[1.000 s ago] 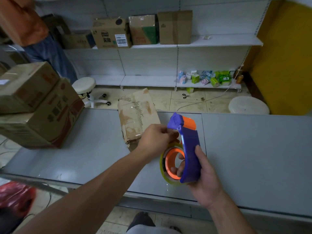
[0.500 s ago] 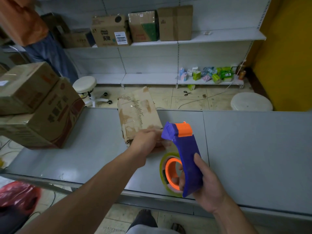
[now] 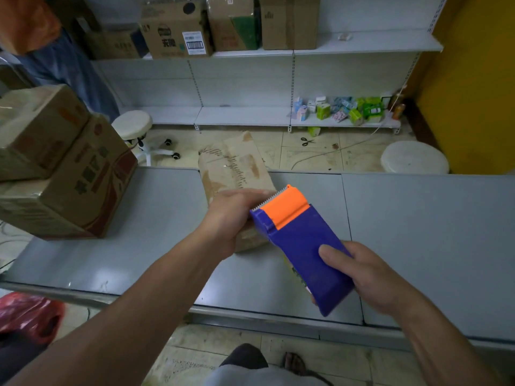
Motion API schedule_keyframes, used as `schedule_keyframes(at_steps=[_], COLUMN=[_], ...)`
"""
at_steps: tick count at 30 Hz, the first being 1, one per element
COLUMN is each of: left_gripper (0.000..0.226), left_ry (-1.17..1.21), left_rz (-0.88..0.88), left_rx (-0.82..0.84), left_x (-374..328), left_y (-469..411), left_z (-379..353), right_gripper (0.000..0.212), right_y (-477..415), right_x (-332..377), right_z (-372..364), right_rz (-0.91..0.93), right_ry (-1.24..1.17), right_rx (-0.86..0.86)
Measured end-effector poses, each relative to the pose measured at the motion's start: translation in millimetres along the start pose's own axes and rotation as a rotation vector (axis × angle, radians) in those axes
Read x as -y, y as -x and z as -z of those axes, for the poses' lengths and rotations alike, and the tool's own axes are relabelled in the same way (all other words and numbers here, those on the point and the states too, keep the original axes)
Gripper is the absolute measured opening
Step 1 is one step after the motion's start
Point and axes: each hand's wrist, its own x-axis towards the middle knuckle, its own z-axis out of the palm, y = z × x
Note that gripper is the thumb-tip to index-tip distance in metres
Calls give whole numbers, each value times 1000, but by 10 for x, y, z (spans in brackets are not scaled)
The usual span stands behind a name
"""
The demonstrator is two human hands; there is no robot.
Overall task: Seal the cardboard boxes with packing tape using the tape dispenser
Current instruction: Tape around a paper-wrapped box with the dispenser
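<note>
My right hand (image 3: 370, 277) grips the blue body of the tape dispenser (image 3: 301, 246), held tilted above the grey table (image 3: 418, 232) with its orange serrated head pointing up and left. The fingers and thumb of my left hand (image 3: 228, 218) are pinched together right at the blade, on the tape end; the clear tape itself barely shows. Under that hand lies a worn, stained cardboard box (image 3: 234, 165), reaching over the table's far edge. The tape roll is mostly hidden behind the dispenser.
Two stacked cardboard boxes (image 3: 69, 185) stand on the table's left end. More boxes (image 3: 175, 32) sit on the far shelf. Two white stools (image 3: 412, 157) and scissors (image 3: 306, 141) are on the floor beyond. A red bag (image 3: 28, 316) lies at lower left.
The dispenser has turned from upright to tilted, its blue back now facing me, and moved right. My left hand slid down from the head onto the worn box, staying at the blade.
</note>
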Motion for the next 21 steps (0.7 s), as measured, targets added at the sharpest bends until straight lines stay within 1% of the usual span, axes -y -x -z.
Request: schedule_keyframes(at_steps=[2, 3, 5, 6, 7, 9, 10, 13, 17, 21], left_gripper=[11, 8, 11, 12, 11, 13, 14, 16, 25, 28], left_ry=[7, 42, 143, 159, 161, 169, 188, 274, 439, 589], left_rz=[-41, -55, -74, -89, -100, -104, -100, -87, -83, -90], left_rx=[-38, -61, -99, -112, -115, -104, -108, -143, -195, -275], left_x=[-28, -54, -135, -177, -204, -185, -145, 34, 267, 398], left_y=[-42, -77, -187, -249, -297, -334, -340, -326, -271, -148], left_z=[44, 95, 282, 407, 531, 717, 776, 872, 892, 827], right_gripper=[44, 38, 36, 40, 49, 66, 71, 72, 84, 75], right_y=[-6, -3, 15, 22, 28, 9, -17, -138, -302, -486], right_x=[88, 119, 158, 180, 218, 317, 389, 680, 1053, 1307], right_z=[-35, -50, -64, -63, -64, -50, -46, -5, 36, 45], right_rz=[6, 1, -11, -19, -25, -54, -79, -170, -268, -333], right_ry=[49, 69, 109, 129, 154, 240, 294, 462, 669, 769], right_rx=[13, 14, 16, 16, 9, -7, -13, -10, 23, 114])
